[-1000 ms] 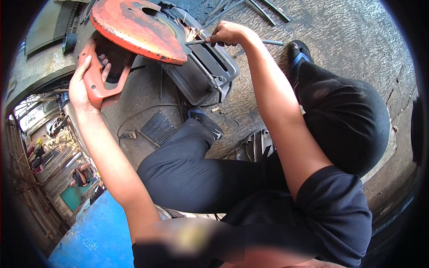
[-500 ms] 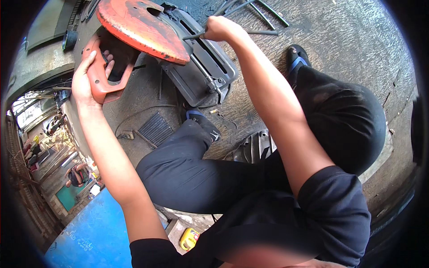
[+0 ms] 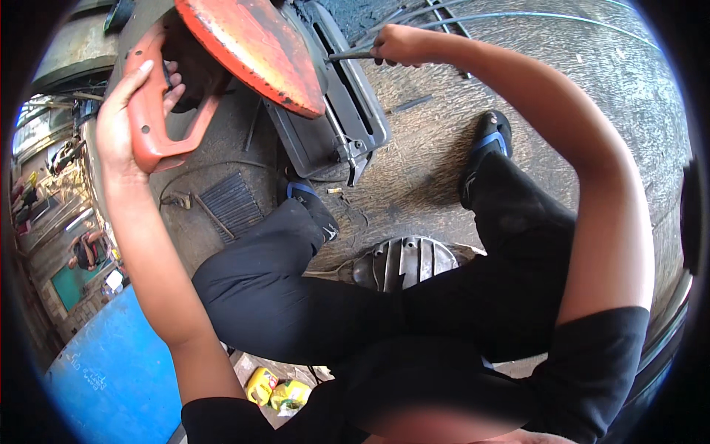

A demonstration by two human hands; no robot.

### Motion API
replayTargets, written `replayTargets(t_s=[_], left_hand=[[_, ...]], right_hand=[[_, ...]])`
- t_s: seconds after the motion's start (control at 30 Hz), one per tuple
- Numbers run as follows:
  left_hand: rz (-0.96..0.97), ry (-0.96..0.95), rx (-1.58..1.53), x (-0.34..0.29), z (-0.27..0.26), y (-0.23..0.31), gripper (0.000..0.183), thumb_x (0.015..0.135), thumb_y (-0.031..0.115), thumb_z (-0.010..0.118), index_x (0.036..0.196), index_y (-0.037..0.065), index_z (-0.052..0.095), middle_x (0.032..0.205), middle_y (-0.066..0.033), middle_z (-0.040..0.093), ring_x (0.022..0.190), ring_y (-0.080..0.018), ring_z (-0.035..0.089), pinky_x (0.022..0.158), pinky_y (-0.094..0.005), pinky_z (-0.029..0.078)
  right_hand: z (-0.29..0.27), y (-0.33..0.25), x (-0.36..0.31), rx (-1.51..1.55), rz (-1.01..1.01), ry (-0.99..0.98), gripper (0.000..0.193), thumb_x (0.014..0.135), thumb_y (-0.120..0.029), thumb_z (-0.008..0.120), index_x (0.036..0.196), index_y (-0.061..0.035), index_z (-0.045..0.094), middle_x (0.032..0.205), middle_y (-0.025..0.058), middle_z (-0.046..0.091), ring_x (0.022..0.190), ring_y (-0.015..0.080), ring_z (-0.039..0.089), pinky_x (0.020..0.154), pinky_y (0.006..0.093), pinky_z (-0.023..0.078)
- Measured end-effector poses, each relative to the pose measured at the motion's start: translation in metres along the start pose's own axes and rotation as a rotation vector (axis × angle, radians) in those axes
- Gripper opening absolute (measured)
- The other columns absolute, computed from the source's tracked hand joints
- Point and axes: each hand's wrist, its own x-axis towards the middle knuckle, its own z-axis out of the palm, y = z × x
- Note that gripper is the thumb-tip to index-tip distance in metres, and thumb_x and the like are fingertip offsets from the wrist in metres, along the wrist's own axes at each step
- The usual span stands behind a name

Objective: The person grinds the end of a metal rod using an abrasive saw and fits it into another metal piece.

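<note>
My left hand (image 3: pixel 122 126) is wrapped round the orange D-shaped handle (image 3: pixel 151 111) of a chop saw. The saw's worn orange blade guard (image 3: pixel 255 55) slants over its dark metal base (image 3: pixel 370 111), hiding most of the blade. At the base's right side, my right hand (image 3: pixel 399 46) is closed on a thin grey metal rod (image 3: pixel 349 55). The rod's left end reaches the saw beside the guard; its other end is hidden by my hand and forearm. A steel clamp screw (image 3: pixel 336 126) runs along the front of the base.
Long thin rods (image 3: pixel 532 15) lie at the upper right, and a short rod piece (image 3: pixel 410 104) is on the floor. A bundle of dark rods (image 3: pixel 233 200) lies near my left foot (image 3: pixel 310 207). A ribbed metal casting (image 3: pixel 414 263) sits between my legs. Behind left is a blue sheet (image 3: pixel 118 370).
My right hand has shifted right, its elbow swinging outward, with the rod still in it. My left hand stays on the handle. The view has shifted, and a short rod piece now shows on the floor.
</note>
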Motion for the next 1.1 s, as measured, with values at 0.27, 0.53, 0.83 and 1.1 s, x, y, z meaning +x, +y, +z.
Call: replayTargets(t_s=[0.27, 0.53, 0.83, 1.1], left_hand=[[0.036, 0.017, 0.062, 0.002, -0.005, 0.005, 0.047, 0.087, 0.015, 0.053, 0.125, -0.008, 0.04, 0.111, -0.0177, 0.054, 0.103, -0.026, 0.054, 0.095, -0.0391, 0.043], [0.005, 0.067, 0.068, -0.002, 0.0, 0.005, 0.048, 0.087, 0.016, 0.053, 0.126, -0.008, 0.038, 0.115, -0.0195, 0.052, 0.103, -0.0249, 0.054, 0.097, -0.0393, 0.041], [0.005, 0.109, 0.066, -0.004, 0.003, 0.006, 0.048, 0.088, 0.016, 0.051, 0.127, -0.008, 0.037, 0.117, -0.0208, 0.051, 0.107, -0.0253, 0.053, 0.099, -0.0387, 0.04], [0.015, 0.051, 0.076, -0.001, -0.004, 0.005, 0.047, 0.088, 0.016, 0.052, 0.126, -0.008, 0.038, 0.114, -0.0203, 0.053, 0.104, -0.026, 0.054, 0.097, -0.0383, 0.041]], right_hand=[[-0.006, 0.014, 0.031, 0.146, -0.097, -0.302, 0.021, 0.079, -0.024, 0.055, 0.084, -0.0076, 0.068, 0.067, 0.0016, 0.057, 0.052, 0.0132, 0.052, 0.046, 0.0297, 0.045], [-0.002, 0.004, 0.031, 0.293, 0.018, -0.283, 0.019, 0.08, -0.023, 0.057, 0.082, -0.008, 0.068, 0.061, 0.0009, 0.056, 0.048, 0.0116, 0.047, 0.04, 0.0274, 0.038], [0.006, 0.008, 0.027, -0.203, -0.328, -0.042, 0.023, 0.075, -0.026, 0.061, 0.072, -0.0045, 0.068, 0.062, 0.0098, 0.063, 0.059, 0.021, 0.06, 0.058, 0.0354, 0.047], [-0.001, -0.002, 0.017, -0.268, -0.446, 0.156, 0.021, 0.071, -0.023, 0.066, 0.078, -0.0039, 0.068, 0.072, 0.0178, 0.063, 0.068, 0.0305, 0.062, 0.063, 0.0378, 0.048]])
